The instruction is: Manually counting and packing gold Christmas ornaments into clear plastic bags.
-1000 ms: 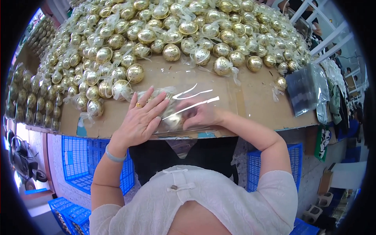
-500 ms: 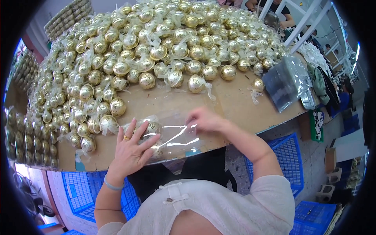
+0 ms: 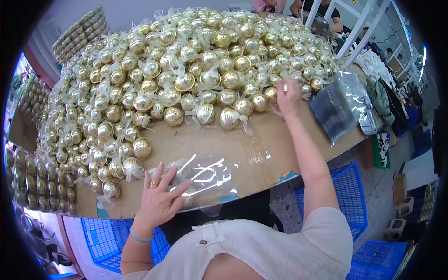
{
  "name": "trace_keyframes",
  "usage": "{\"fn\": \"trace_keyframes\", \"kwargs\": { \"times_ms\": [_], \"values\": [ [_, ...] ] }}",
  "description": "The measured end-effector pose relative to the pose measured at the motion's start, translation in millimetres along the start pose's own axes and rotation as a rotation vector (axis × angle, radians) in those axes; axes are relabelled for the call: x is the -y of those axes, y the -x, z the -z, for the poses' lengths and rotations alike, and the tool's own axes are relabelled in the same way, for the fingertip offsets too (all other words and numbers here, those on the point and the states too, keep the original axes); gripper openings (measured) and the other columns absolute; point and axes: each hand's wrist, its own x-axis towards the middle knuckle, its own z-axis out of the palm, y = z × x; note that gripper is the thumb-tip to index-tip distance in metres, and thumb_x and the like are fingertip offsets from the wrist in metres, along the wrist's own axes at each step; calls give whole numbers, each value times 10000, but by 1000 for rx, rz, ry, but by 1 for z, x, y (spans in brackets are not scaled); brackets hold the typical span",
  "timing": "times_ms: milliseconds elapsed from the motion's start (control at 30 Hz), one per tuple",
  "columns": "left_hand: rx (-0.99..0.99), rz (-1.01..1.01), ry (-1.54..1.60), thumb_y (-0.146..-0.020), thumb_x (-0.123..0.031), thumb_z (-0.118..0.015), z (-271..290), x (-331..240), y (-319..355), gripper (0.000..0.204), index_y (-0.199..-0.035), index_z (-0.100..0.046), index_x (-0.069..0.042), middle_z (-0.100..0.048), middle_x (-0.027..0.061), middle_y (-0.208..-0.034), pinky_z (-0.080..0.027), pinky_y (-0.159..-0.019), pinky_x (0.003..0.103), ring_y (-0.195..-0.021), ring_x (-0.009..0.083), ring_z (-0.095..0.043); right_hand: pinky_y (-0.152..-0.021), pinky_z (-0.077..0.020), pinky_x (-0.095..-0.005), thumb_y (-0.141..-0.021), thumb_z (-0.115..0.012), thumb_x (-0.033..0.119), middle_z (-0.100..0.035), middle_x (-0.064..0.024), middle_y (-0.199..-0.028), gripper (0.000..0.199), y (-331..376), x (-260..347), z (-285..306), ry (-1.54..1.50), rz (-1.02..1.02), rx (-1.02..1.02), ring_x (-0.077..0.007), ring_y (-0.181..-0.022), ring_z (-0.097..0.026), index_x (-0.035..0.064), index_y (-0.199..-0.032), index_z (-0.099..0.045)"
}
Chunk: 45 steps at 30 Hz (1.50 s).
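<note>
A clear plastic bag (image 3: 210, 175) lies flat near the table's front edge, with gold ornament balls (image 3: 189, 196) inside its left end. On that end rests my left hand (image 3: 158, 200), fingers spread and pressing down on the film. My right hand (image 3: 290, 95) is stretched out to the right front edge of a large heap of gold openwork balls (image 3: 228, 79) tied with sheer whitish ribbons. Its fingers are curled closed; what they hold is hidden. A strip of ribbon shows beside that wrist.
A stack of clear and dark plastic bags (image 3: 333, 109) lies right of my forearm. Trays of packed balls (image 3: 39, 186) stand at left. Blue crates (image 3: 347, 196) sit on the floor below the cardboard-covered table (image 3: 261, 149). A co-worker (image 3: 329, 16) is at the far right.
My right hand has left the plastic bag and reached away to the right edge of the ball heap. My left hand stays on the bag. The lone ball at right no longer shows.
</note>
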Motion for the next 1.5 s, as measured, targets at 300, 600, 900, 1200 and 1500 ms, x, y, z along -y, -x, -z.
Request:
{"fn": "trace_keyframes", "kwargs": {
  "times_ms": [300, 600, 900, 1200, 1500],
  "values": [
    [-36, 48, 99, -749, -290, -579, -3, -5, -6, 359, -1104, -628, -300, -421, 84, -1335, -72, -1044, 569, -1298, 368, -261, -889, -381, -477, -752, -516, 578, -492, -222, -1208, 768, -175, -153, 44, 274, -863, -28, -360, -1017, -526, -48, -1196, -489],
    [-40, 45, 114, -732, -284, -587, -1, -4, -9, 366, -1095, -635, -295, -448, 86, -1309, -71, -1050, 547, -1301, 363, -257, -798, -450, -410, -724, -564, 569, -615, -182, -1018, 638, -137, -132, 7, 202, -456, 594, -315, -936, -588, 5, -1020, -608],
    [-51, 35, 75, -741, -237, -554, -1, -8, -7, 380, -1114, -627, -227, -409, 106, -1338, -97, -1049, 551, -1304, 374, -246, -886, -401, -417, -737, -577, 489, -568, -180, -1139, 641, -32, -18, 4, 434, -477, 186, -344, -1056, -520, 104, -1236, -461],
    [-116, 15, 15, -787, -209, -520, -13, -27, -19, 376, -1155, -595, -213, -373, 107, -1364, -102, -1047, 560, -1310, 373, -239, -699, -469, -427, -713, -566, 350, -660, -147, -793, 265, -59, -24, 39, 227, -215, -511, -318, -749, -612, 126, -743, -704],
    [-149, 68, -18, -809, -234, -517, -23, -40, -27, 375, -1179, -578, -247, -355, 87, -1379, -116, -1032, 586, -1324, 357, -215, -668, -473, -322, -702, -611, 317, -672, -68, -739, 280, -99, 44, 55, -57, -179, -762, -233, -694, -629, 70, -807, -689]
  ]
}}
